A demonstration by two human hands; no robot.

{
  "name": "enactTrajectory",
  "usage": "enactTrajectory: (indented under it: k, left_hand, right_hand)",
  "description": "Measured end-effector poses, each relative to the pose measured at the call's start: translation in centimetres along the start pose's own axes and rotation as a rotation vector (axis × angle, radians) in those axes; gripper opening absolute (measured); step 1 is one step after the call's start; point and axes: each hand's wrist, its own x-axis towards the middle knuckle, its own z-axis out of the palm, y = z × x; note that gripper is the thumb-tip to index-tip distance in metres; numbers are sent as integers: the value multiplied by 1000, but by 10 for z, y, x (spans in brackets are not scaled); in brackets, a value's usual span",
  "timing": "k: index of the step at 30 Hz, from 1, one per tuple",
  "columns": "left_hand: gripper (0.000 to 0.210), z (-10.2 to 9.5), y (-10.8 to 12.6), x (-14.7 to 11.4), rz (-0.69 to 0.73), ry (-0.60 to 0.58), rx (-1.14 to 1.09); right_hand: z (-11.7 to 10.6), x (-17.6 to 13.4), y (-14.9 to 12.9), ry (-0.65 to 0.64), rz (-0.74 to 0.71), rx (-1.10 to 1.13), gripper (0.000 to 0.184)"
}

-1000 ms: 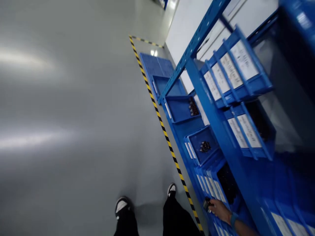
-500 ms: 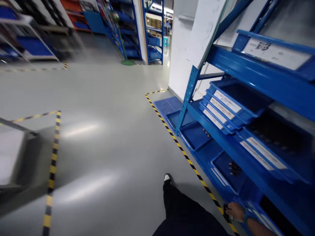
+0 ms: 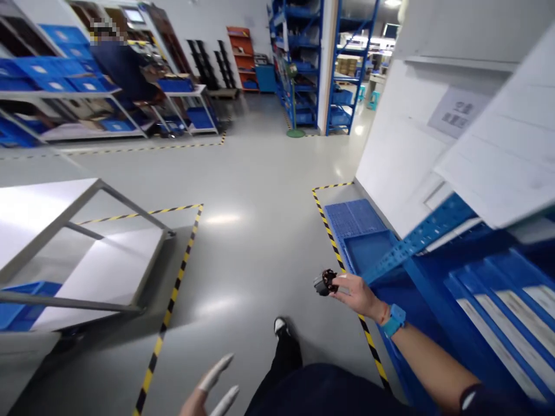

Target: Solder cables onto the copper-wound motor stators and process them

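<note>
Dark cylindrical part [image 3: 323, 283] between right-hand fingers [image 3: 342, 281]

There is one left hand [image 3: 199, 400] with two white-covered fingers [image 3: 215, 371] showing, one right hand [image 3: 358, 296] holding one copper-wound motor part [image 3: 324, 283], one blue wristband [image 3: 394, 321] just behind that hand, one shoe [image 3: 280, 325] between the hands, and, far beyond them, one co-worker [image 3: 118, 66] and one orange rack [image 3: 243, 56].

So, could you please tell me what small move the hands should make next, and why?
Probably bring the left hand beneath the small dark part: the right hand grips it by its near end, out over the floor, while the left's visible fingers stand apart with nothing between them.
</note>
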Motion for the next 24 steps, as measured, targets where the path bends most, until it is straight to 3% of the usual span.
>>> enactTrajectory:
  k: [4, 7, 10, 13, 15, 18, 21, 24]
  left_hand:
    - [50, 11, 36, 124, 32, -117, -196]
    - [56, -12, 91, 229, 272, -240, -151]
    - [72, -45, 152, 328, 540, -336, -159]
    - [74, -59, 203, 414, 654, -475, -195]
    - [70, -53, 227, 466, 639, -555, -221]
    - [66, -35, 251, 540, 554, -564, -309]
    - [63, -27, 273, 612, 476, -504, -419]
    - [60, -36, 300, 679, 449, -367, -415]
  right_hand:
    - [-16, 112, -29, 0, -453, -177, 24]
    - [-29, 188, -44, -3, -573, -318, 20]
    - [-46, 255, -51, -46, -572, -439, 18]
    - [-67, 311, -42, -51, -544, -502, 18]
    - [-82, 345, -24, -39, -491, -517, 18]
    - [-108, 401, 15, -30, -382, -457, 19]
    - [-144, 463, 52, 0, -369, -320, 29]
    - [-190, 530, 75, -37, -387, -129, 43]
